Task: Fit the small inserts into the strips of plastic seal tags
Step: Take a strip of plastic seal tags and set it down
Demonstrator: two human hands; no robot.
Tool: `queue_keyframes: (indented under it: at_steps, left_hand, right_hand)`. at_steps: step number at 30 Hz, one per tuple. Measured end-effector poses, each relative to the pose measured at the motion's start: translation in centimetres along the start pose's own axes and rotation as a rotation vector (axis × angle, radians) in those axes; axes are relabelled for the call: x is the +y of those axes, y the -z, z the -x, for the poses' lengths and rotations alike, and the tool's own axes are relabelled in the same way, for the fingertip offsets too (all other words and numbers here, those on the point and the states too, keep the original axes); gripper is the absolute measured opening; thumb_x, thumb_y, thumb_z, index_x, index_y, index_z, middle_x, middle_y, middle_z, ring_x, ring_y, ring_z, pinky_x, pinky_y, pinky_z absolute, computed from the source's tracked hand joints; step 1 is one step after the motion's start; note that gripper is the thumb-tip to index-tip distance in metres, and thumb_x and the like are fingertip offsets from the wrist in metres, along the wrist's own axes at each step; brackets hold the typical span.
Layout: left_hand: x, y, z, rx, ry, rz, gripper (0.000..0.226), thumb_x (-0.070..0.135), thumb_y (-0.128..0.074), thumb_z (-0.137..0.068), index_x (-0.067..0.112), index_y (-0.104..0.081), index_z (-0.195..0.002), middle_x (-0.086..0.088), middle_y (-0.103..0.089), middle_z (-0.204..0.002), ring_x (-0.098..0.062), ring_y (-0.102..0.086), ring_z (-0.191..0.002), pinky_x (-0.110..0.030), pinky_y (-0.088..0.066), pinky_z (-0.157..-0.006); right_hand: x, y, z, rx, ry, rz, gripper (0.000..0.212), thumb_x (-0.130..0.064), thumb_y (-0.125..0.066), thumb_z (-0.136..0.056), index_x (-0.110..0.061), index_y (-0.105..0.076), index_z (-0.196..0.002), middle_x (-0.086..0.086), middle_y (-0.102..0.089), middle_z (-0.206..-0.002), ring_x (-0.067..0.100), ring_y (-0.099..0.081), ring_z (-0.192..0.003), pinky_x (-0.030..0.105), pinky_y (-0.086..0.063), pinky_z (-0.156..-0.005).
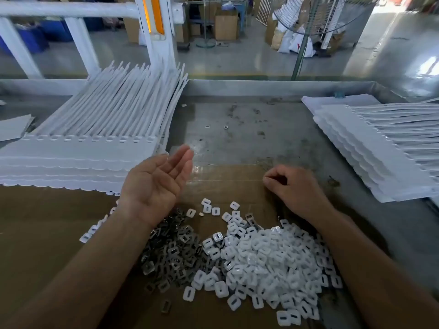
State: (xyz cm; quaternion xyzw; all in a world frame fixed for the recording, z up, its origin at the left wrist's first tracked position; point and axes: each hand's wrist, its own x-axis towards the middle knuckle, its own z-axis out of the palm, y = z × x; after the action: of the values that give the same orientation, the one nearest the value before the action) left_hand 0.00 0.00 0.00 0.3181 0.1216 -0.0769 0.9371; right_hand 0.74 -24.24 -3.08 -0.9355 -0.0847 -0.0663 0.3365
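A heap of small white plastic inserts [266, 260] lies on brown cardboard [42, 233] in front of me, with a darker heap of metal inserts [173, 250] to its left. A stack of white seal tag strips [78, 157] lies at the left, its tails fanning away from me. Another stack of strips [380, 148] lies at the right. My left hand [156, 181] hovers palm up, fingers straight, empty, beside the left stack. My right hand [292, 188] rests on the cardboard with fingers curled under; whether it pinches anything is hidden.
The work surface is a grey metal tray [249, 119] with a raised far rim. Two stray inserts [216, 126] lie on it. Beyond stand a white frame [154, 32], cardboard boxes [225, 24] and a fan stand [301, 51].
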Motion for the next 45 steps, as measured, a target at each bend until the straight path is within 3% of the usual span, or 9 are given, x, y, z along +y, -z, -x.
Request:
queue_keyframes:
  at_steps: [5, 16, 22, 26, 30, 33, 38, 41, 45]
  left_hand:
    - [0.8, 0.1, -0.1, 0.028, -0.022, 0.184, 0.042, 0.005, -0.05, -0.071, -0.008, -0.05, -0.111, -0.017, -0.065, -0.104, -0.023, -0.067, -0.089, -0.027, -0.056, -0.068]
    - [1.6, 0.7, -1.5, 0.177, -0.349, -0.163, 0.014, 0.006, -0.046, -0.091, 0.004, -0.059, -0.089, -0.005, -0.07, -0.07, -0.016, -0.068, -0.077, -0.022, -0.055, -0.069]
    - [3.8, 0.9, -1.4, 0.151, -0.137, 0.078, 0.049, 0.024, -0.047, -0.092, -0.007, -0.066, -0.059, -0.02, -0.069, -0.079, -0.028, -0.069, -0.08, -0.03, -0.057, -0.067]
    - [5.5, 1.4, -1.7, 0.153, -0.086, -0.119, 0.064, 0.04, -0.034, -0.096, -0.005, -0.067, -0.065, -0.024, -0.068, -0.085, -0.029, -0.068, -0.08, -0.027, -0.057, -0.06]
    - [6.6, 1.7, -2.7, 0.261, -0.194, -0.201, 0.036, 0.028, -0.039, -0.097, -0.004, -0.055, -0.092, -0.016, -0.065, -0.089, -0.023, -0.069, -0.078, -0.023, -0.055, -0.06]
    - [6.8, 1.9, -2.7, 0.241, -0.224, -0.106, 0.015, 0.011, -0.045, -0.093, -0.001, -0.053, -0.088, -0.011, -0.064, -0.089, -0.017, -0.069, -0.069, -0.019, -0.054, -0.059]
    - [4.9, 0.7, -1.4, 0.163, -0.282, -0.331, 0.033, 0.006, -0.054, -0.085, 0.01, -0.07, -0.056, 0.0, -0.068, -0.059, -0.007, -0.066, -0.058, -0.012, -0.049, -0.049]
    - [2.0, -0.6, -0.4, 0.115, -0.305, -0.378, 0.008, 0.008, -0.06, -0.076, 0.007, -0.068, -0.074, -0.002, -0.068, -0.059, -0.006, -0.065, -0.054, -0.013, -0.049, -0.046]
    - [-1.3, -1.4, 1.1, 0.019, -0.346, -0.517, 0.021, 0.016, -0.065, -0.061, 0.007, -0.063, -0.079, -0.001, -0.064, -0.053, -0.007, -0.059, -0.045, -0.015, -0.046, -0.042]
  right_hand:
    - [0.0, 0.0, -0.1, 0.0, 0.003, 0.033, 0.004, -0.02, -0.061, -0.088, -0.021, -0.065, -0.088, -0.025, -0.052, -0.072, -0.01, -0.049, -0.067, -0.004, -0.033, -0.064]
    - [0.1, 0.0, 0.0, -0.002, 0.019, 0.052, 0.006, -0.021, -0.06, -0.088, -0.019, -0.065, -0.09, -0.019, -0.054, -0.076, -0.009, -0.049, -0.069, -0.002, -0.035, -0.063]
    - [0.0, 0.0, 0.0, 0.003, 0.015, 0.03, 0.005, -0.021, -0.061, -0.088, -0.025, -0.061, -0.084, -0.022, -0.053, -0.075, -0.01, -0.048, -0.07, -0.003, -0.033, -0.064]
    - [-0.1, 0.0, 0.1, -0.006, 0.017, 0.036, 0.009, -0.022, -0.06, -0.088, -0.029, -0.058, -0.083, -0.024, -0.052, -0.075, -0.011, -0.048, -0.07, -0.003, -0.034, -0.064]
    - [-0.2, -0.1, 0.0, -0.011, 0.015, 0.036, 0.008, -0.023, -0.06, -0.088, -0.029, -0.058, -0.083, -0.025, -0.052, -0.075, -0.011, -0.048, -0.071, -0.002, -0.035, -0.064]
    - [0.0, -0.2, 0.0, -0.007, 0.009, 0.035, 0.005, -0.023, -0.06, -0.088, -0.026, -0.062, -0.086, -0.024, -0.053, -0.075, -0.009, -0.05, -0.071, 0.003, -0.037, -0.062]
    - [0.0, -0.1, -0.1, -0.028, 0.005, 0.059, 0.005, -0.025, -0.059, -0.089, -0.029, -0.059, -0.086, -0.026, -0.051, -0.075, -0.011, -0.048, -0.071, 0.002, -0.034, -0.059]
    - [-0.6, 0.1, 0.0, -0.016, 0.005, 0.057, 0.007, -0.025, -0.057, -0.09, -0.024, -0.064, -0.091, -0.024, -0.053, -0.073, -0.01, -0.05, -0.068, 0.004, -0.036, -0.06]
    - [-3.2, 0.9, 0.7, 0.005, 0.038, -0.195, 0.007, -0.031, -0.054, -0.088, -0.033, -0.059, -0.083, -0.009, -0.063, -0.071, 0.0, -0.058, -0.064, 0.01, -0.047, -0.06]
